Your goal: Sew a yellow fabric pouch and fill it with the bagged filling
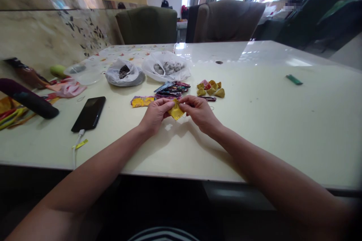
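Note:
Between my two hands is a small yellow fabric pouch (176, 111), held just above the table. My left hand (156, 115) pinches its left upper edge, and my right hand (199, 113) pinches the upper right. Whether a needle is in the fingers is too small to tell. Just beyond lie a stack of folded patterned fabric pieces (172, 88) and a yellow and purple cloth piece (142, 101). Several finished-looking little yellow and red fabric pouches (210, 89) sit to the right. Near my right hand lies a dark slim tool (208, 98), perhaps thread snips.
A white bag of grey stuffing (181, 72) and a bag with dark contents (135, 77) stand behind. On the left are a phone (89, 114) with a cable, a dark rod-like object (28, 98), and pink cloth (69, 88). A green item (294, 80) lies far right.

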Motion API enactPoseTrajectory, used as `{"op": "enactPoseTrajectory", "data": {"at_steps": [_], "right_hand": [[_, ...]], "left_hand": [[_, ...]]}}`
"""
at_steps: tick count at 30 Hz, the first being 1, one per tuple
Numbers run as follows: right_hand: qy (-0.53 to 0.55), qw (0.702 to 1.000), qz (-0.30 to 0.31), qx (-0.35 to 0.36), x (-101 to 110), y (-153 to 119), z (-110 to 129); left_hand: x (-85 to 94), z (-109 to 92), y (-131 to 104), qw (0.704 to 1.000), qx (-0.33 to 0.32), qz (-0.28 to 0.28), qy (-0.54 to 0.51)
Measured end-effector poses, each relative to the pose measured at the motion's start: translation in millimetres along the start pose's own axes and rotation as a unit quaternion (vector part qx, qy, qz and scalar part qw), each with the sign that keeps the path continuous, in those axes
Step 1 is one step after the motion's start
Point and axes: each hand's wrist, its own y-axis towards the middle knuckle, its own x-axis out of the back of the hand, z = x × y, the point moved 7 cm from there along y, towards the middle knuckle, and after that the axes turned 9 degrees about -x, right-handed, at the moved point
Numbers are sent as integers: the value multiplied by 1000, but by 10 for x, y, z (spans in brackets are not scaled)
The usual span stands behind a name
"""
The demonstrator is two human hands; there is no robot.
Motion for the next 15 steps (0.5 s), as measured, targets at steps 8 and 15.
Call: {"op": "enactPoseTrajectory", "data": {"at_steps": [8, 15], "right_hand": [[-12, 1000, -4, 13, 5, 2, 1], [-57, 997, -19, 46, 18, -20, 56]], "left_hand": [[-8, -14, -5, 1000, -11, 5, 12], [-15, -32, -10, 999, -22, 6, 22]]}}
